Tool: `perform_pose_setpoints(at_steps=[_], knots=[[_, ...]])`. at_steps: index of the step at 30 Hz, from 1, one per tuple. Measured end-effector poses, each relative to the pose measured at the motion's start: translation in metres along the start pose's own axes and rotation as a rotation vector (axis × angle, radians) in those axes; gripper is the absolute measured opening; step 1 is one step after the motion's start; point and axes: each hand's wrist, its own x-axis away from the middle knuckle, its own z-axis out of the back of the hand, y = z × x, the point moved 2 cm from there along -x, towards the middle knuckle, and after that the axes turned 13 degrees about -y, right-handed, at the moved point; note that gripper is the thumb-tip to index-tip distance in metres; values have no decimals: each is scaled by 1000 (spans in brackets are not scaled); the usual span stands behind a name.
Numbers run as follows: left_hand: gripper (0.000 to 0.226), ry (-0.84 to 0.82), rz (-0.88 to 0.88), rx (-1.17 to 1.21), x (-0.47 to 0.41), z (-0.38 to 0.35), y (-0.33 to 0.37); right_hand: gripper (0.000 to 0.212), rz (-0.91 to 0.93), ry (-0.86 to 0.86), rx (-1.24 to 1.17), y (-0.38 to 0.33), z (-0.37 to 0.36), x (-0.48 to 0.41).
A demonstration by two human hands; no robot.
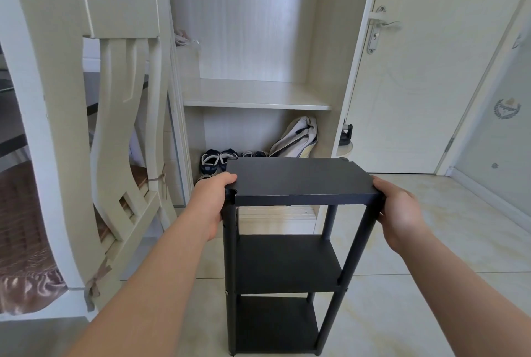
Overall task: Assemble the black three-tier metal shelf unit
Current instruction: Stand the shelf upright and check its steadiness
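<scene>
black metal shelf unit (287,262) is standing upright on the pale tiled floor (416,285), all three tiers sitting on the posts, pretty much centre and close to the camera. left hand (212,198) has its fingers curled over the near left corner of the top shelf (298,181), gripping it right where the post meets it. right hand (399,210) is wrapped around the near right corner the same way, so both hands are holding the top tier. just behind the unit there's an open cream cupboard (324,40) with some dark shoes (211,162) and a white bag (296,138) on its bottom level. a cream wooden chair (120,98) is on the left, and a white door (425,83) on the far right.
</scene>
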Motion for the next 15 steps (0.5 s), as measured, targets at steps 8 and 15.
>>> perform_pose_setpoints(at_steps=[8,15], knots=[[22,5,37,9,-1,2,1,20,-41,42,27,3,1,-7],[11,-7,50,-48,1,1,2,15,-98,61,-8,2,3,-12]])
